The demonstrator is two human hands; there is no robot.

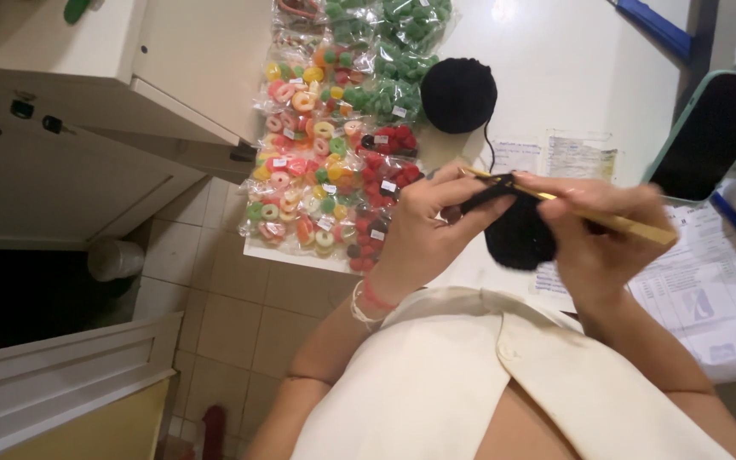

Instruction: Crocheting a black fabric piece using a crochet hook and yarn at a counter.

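Left hand [423,223]: pinches the black crocheted yarn piece [517,232], fingers curled.
Right hand [594,234]: closed on a slim golden crochet hook [615,221], tip at 10 o'clock.
Black yarn ball [458,94]: 12 o'clock, on the white table [555,77].
Clear bags of coloured ring candies [308,162]: 10 o'clock.

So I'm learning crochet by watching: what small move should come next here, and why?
Probably draw the golden crochet hook back through the loop. The right hand holds it with its tip at the black crocheted piece, which the left hand pinches; black yarn runs up to the ball.
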